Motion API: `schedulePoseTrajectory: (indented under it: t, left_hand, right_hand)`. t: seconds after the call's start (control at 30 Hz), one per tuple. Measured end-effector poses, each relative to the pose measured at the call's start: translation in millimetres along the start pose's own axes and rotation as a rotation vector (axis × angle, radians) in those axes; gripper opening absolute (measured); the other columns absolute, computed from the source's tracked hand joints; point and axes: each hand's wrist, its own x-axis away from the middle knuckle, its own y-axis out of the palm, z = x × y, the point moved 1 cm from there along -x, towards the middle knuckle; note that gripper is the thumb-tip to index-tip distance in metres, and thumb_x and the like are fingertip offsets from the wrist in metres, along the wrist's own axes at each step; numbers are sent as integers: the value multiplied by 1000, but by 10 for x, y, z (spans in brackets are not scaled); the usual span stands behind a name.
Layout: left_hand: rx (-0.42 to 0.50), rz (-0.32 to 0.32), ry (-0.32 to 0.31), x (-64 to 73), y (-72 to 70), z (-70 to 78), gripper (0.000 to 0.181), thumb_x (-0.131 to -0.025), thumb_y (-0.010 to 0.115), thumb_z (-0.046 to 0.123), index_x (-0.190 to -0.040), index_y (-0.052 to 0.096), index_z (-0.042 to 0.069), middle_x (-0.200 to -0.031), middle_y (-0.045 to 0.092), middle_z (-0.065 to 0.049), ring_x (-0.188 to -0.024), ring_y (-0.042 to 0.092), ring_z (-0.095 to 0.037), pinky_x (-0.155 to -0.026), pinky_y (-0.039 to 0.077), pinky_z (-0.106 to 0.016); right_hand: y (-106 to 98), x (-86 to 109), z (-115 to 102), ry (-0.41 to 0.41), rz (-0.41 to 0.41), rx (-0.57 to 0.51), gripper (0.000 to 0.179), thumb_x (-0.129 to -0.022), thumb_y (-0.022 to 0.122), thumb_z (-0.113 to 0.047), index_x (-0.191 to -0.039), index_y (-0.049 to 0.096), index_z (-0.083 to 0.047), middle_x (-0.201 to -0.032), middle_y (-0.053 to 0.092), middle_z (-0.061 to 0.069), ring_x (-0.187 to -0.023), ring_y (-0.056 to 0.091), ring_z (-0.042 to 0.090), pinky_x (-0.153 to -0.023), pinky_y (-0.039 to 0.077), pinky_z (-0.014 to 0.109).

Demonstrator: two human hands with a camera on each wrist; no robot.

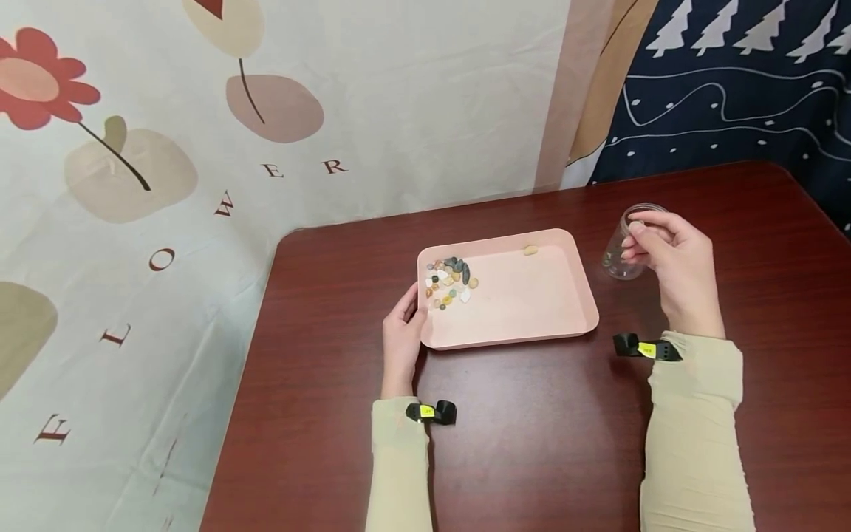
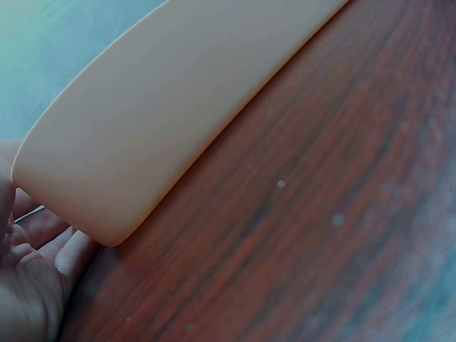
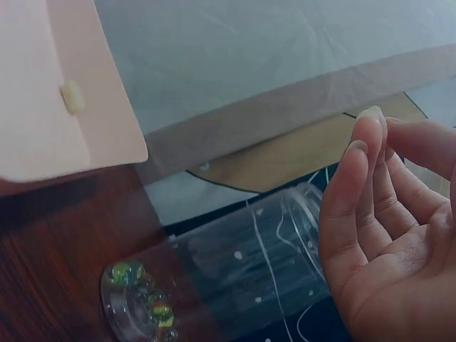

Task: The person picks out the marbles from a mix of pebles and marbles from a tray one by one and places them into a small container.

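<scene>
My left hand point(image 1: 401, 336) holds the left end of a pink tray point(image 1: 512, 318), its thumb at the rim. In the left wrist view the fingers point(image 2: 44, 228) lie against the tray's end, partly hidden behind it. My right hand point(image 1: 678, 258) is at the mouth of a clear jar point(image 1: 617, 255), fingertips drawn together. Whether something small is between them cannot be made out. Several glass marbles point(image 3: 162, 311) lie in the jar's bottom. Mixed pebbles point(image 1: 452, 279) are heaped at the tray's left side, and one pale yellowish stone point(image 1: 530, 250) lies apart near its far edge.
The dark red wooden table point(image 1: 518, 436) bears the tray and jar. A pale cloth with flower prints point(image 1: 425, 96) hangs behind and to the left. At the back right hangs a navy cloth point(image 1: 731, 111) with white trees.
</scene>
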Motion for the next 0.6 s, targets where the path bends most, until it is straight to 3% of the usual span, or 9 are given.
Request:
schedulePoseTrajectory:
  t: [0.6]
  left_hand:
    - [-33,11,-12,9,-7,8,39,-86,56,16,-123,54,29,-121,52,13,-112,45,-1,-91,39,-22]
  right_hand:
    - [-135,-12,26,23,38,-72,36,-79,66,-8,-109,56,9,-72,63,15,-53,60,20,-52,51,24]
